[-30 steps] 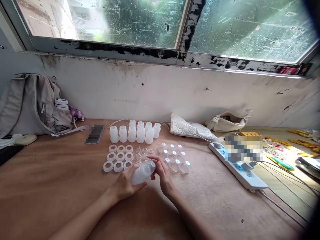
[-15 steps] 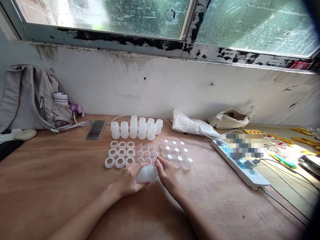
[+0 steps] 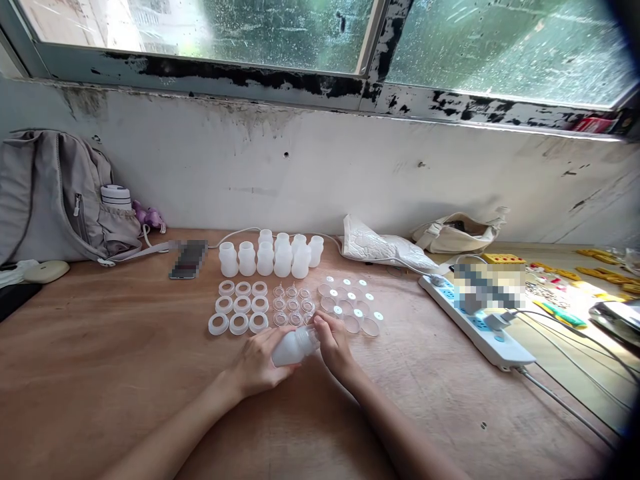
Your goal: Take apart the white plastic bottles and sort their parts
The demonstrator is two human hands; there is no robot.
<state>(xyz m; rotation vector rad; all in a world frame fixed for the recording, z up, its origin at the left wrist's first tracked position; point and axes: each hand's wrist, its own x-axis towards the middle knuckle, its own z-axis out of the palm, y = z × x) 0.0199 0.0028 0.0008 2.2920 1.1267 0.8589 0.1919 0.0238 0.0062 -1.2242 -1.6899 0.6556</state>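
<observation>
My left hand [image 3: 265, 360] is wrapped round a translucent white plastic bottle [image 3: 289, 348], which lies tilted with its neck towards the right. At that end, the fingers of my right hand [image 3: 331, 340] are closed on the clear, ridged neck; whether a separate small part sits in them is hidden. Just beyond my hands lie rows of white plastic rings [image 3: 242, 305], small clear nipple-like pieces [image 3: 293, 305] and clear round covers with white discs [image 3: 352, 324]. Behind these, several similar white bottles [image 3: 283, 259] stand upright in a group.
A phone [image 3: 189, 259] and a grey backpack [image 3: 60, 193] are at the left. Towards the back right are a silvery-white pouch [image 3: 385, 247] and a beige bag [image 3: 457, 233]. A white power strip [image 3: 473, 327] with plugs and cables runs along the right side.
My right hand has shifted slightly right at the bottle's neck, and more of the clear neck shows. My left hand keeps its hold. The whole view has shifted a little.
</observation>
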